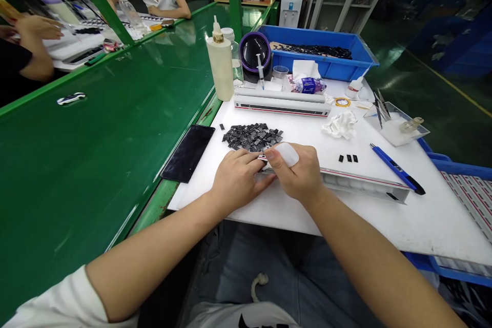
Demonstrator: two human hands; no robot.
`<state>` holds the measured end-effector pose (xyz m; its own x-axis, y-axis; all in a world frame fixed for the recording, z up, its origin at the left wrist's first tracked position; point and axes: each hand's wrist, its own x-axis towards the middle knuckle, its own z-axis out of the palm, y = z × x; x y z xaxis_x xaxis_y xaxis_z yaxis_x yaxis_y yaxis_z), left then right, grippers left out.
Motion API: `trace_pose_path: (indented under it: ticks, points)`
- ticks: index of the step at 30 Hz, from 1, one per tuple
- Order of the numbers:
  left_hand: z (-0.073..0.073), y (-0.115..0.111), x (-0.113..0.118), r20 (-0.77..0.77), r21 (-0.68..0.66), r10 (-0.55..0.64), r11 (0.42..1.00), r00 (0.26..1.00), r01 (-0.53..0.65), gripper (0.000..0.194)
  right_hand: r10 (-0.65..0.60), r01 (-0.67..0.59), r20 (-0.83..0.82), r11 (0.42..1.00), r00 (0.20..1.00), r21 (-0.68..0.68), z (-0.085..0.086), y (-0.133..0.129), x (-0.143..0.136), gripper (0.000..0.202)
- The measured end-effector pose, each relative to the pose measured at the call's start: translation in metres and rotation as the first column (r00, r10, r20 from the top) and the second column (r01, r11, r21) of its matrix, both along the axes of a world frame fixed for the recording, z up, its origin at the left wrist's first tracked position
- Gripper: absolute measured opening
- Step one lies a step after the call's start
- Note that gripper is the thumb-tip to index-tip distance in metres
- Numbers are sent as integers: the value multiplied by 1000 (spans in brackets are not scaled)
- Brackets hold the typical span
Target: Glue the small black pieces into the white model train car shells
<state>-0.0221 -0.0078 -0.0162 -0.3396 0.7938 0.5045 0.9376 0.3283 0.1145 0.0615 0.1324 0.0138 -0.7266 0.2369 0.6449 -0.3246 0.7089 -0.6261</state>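
One strip [365,187] lay on the table [300,215], its left end at the person's two hands and the rest running toward 3 o'clock from them. The right hand [298,171] was closed around one white piece [287,154], above the strip. The left hand [240,179] had bent fingers at the strip's left end; whether its grip was closed on it, I could not tell.

One heap of black chips [251,137], too many and too overlapped to count, lay near the hands at 11 o'clock, with one loose chip [222,126] just beside it at 10. Three more chips [349,158] lay apart in a row at 3 o'clock, and one blue tool [397,169] was farther out that way. One phone [188,154] lay at 9.

One crumpled tissue [340,125] sat at 2 o'clock, one tape roll [343,102] between 1 and 2, and one tray [413,138] past 2. White bars [282,97], their number unclear, lay at 12, one syringe [260,72] beyond them. One tall bottle [221,66] stood at 11 and one blue bin [334,69] at 1.
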Motion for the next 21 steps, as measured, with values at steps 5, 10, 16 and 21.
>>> trace_pose_path:
  ticks: [5, 10, 16, 21]
  points:
    - [-1, -1, 0, 13, -8, 1, 1000, 1000, -1, 23, 5, -5, 11, 1000, 1000, -25, 0, 0, 0, 40]
    - [-1, -1, 0, 9, 2, -1, 1000, 1000, 1, 23, -1, 1, 16, 1000, 1000, -20, -1, 0, 1, 40]
    - [-1, 0, -1, 1, 9, -7, 1000, 1000, 7, 24, 5, -5, 6, 1000, 1000, -28, -1, 1, 1, 39]
    - [-1, -1, -1, 3, 4, -4, 1000, 1000, 4, 24, 6, -6, 17, 1000, 1000, -28, 0, 2, 1, 39]
